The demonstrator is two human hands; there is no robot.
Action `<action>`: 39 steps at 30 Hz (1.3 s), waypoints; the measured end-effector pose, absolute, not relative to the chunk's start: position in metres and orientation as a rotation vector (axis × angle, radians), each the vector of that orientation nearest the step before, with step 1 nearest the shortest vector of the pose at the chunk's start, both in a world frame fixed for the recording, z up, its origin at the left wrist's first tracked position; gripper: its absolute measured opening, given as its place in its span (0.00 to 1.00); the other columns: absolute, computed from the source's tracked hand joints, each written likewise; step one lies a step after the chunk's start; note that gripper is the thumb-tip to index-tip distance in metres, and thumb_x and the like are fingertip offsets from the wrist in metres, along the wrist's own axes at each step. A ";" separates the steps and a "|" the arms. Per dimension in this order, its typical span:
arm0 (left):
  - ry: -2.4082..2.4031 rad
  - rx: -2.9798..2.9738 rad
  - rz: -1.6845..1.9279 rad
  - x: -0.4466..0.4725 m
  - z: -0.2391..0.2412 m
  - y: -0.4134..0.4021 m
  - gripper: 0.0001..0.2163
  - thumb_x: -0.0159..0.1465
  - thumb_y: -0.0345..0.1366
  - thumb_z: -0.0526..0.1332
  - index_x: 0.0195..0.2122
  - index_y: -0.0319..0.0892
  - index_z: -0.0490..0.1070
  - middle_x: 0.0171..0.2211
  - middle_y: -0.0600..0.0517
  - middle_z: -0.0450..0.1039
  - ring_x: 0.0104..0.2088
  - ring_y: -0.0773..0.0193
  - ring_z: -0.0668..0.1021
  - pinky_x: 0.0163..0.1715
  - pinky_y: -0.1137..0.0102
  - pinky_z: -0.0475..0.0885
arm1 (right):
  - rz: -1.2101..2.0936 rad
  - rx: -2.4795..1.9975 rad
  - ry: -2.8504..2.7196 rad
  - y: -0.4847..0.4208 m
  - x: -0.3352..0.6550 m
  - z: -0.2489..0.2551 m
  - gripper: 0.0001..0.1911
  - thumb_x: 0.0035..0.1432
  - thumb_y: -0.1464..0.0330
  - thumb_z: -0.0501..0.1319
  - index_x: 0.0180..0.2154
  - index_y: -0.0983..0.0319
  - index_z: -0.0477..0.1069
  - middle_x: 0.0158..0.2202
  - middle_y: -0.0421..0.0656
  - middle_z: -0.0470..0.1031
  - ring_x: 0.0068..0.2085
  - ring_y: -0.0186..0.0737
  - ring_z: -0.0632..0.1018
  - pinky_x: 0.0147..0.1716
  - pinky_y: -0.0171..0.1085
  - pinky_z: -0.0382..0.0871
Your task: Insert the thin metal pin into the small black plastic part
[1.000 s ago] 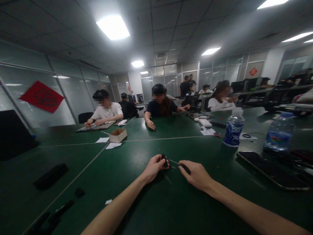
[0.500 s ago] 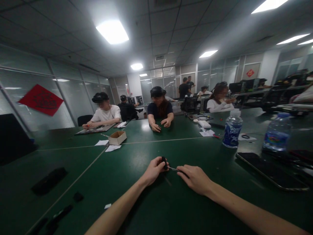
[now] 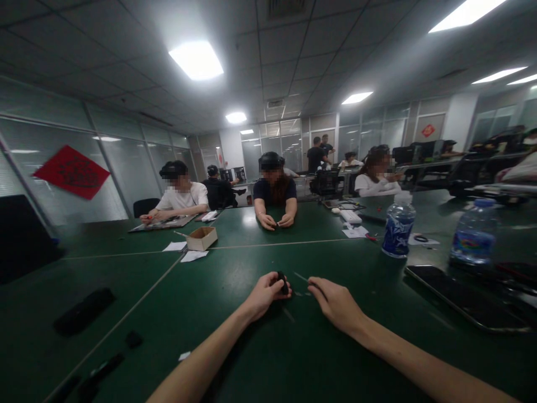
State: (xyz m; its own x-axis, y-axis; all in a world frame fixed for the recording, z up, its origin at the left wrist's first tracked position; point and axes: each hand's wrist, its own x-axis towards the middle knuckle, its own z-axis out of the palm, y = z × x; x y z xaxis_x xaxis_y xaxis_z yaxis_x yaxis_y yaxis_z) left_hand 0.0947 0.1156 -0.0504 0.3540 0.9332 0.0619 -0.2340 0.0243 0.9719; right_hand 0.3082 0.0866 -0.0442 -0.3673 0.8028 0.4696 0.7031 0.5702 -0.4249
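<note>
My left hand (image 3: 268,292) is closed around a small black part (image 3: 282,282), its thumb and fingers pinching the sides. The part's details are too dark to make out. To its right, my right hand (image 3: 335,299) grips the dark handle of what looks like a screwdriver (image 3: 302,277). The thin metal shaft points left and slightly up toward the black part, its tip apart from it. Both hands are low over the green table (image 3: 235,280).
At the right lie a smartphone (image 3: 461,296) and two water bottles, one blue-labelled (image 3: 398,226), one blue-capped (image 3: 474,232). Black pieces (image 3: 84,310) and a paper scrap (image 3: 184,355) are at the left. Beyond them stand a small open box (image 3: 202,239) and a co-worker (image 3: 274,193).
My right hand has drawn slightly right, so the screwdriver's tip has come away from the black part. My left hand stays nearly in place. The co-worker opposite has brought their hands together.
</note>
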 end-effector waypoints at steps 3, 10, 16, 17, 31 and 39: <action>0.757 1.196 1.027 0.094 -0.052 0.116 0.11 0.58 0.36 0.63 0.37 0.34 0.67 0.35 0.46 0.69 0.35 0.63 0.75 0.39 0.66 0.73 | 0.235 -1.247 -2.018 0.091 0.311 -0.045 0.17 0.65 0.65 0.47 0.46 0.64 0.69 0.40 0.48 0.75 0.39 0.40 0.76 0.39 0.38 0.71; 0.792 1.144 1.078 0.094 -0.054 0.117 0.07 0.62 0.31 0.58 0.39 0.34 0.67 0.36 0.44 0.69 0.34 0.64 0.75 0.35 0.69 0.75 | 0.170 -1.038 -2.350 0.083 0.307 -0.041 0.16 0.64 0.64 0.49 0.44 0.62 0.72 0.34 0.45 0.75 0.32 0.37 0.75 0.33 0.35 0.69; 0.771 1.135 1.063 0.092 -0.056 0.119 0.08 0.62 0.31 0.58 0.41 0.34 0.68 0.38 0.43 0.69 0.36 0.62 0.76 0.37 0.68 0.75 | 0.141 -1.083 -2.372 0.083 0.308 -0.041 0.16 0.64 0.64 0.49 0.45 0.62 0.72 0.33 0.45 0.75 0.32 0.37 0.75 0.32 0.35 0.68; 0.762 1.135 1.063 0.092 -0.056 0.118 0.08 0.62 0.30 0.58 0.42 0.34 0.68 0.38 0.43 0.70 0.36 0.62 0.76 0.37 0.68 0.75 | 0.137 -1.083 -2.382 0.083 0.308 -0.041 0.16 0.64 0.64 0.49 0.45 0.62 0.72 0.33 0.45 0.75 0.32 0.37 0.75 0.32 0.34 0.67; 0.789 1.171 1.042 0.096 -0.045 0.112 0.07 0.63 0.32 0.57 0.40 0.34 0.67 0.36 0.45 0.69 0.32 0.65 0.77 0.35 0.71 0.75 | 0.032 -1.071 -2.368 0.084 0.307 -0.046 0.16 0.66 0.65 0.48 0.47 0.64 0.70 0.33 0.46 0.74 0.30 0.37 0.75 0.29 0.33 0.67; 0.760 1.171 1.022 0.094 -0.052 0.117 0.08 0.63 0.34 0.58 0.40 0.34 0.67 0.36 0.44 0.69 0.33 0.65 0.77 0.35 0.71 0.75 | 0.024 -1.056 -2.335 0.084 0.307 -0.049 0.16 0.66 0.65 0.47 0.46 0.64 0.70 0.33 0.46 0.74 0.30 0.36 0.75 0.29 0.33 0.68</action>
State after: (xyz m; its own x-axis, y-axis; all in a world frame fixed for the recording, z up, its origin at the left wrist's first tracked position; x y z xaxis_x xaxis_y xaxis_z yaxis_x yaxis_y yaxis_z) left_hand 0.0936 0.1172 -0.0516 0.3720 0.9278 0.0295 -0.2382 0.0647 0.9691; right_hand 0.3070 0.0836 -0.0494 -0.5249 0.6951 0.4913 0.6846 0.6877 -0.2414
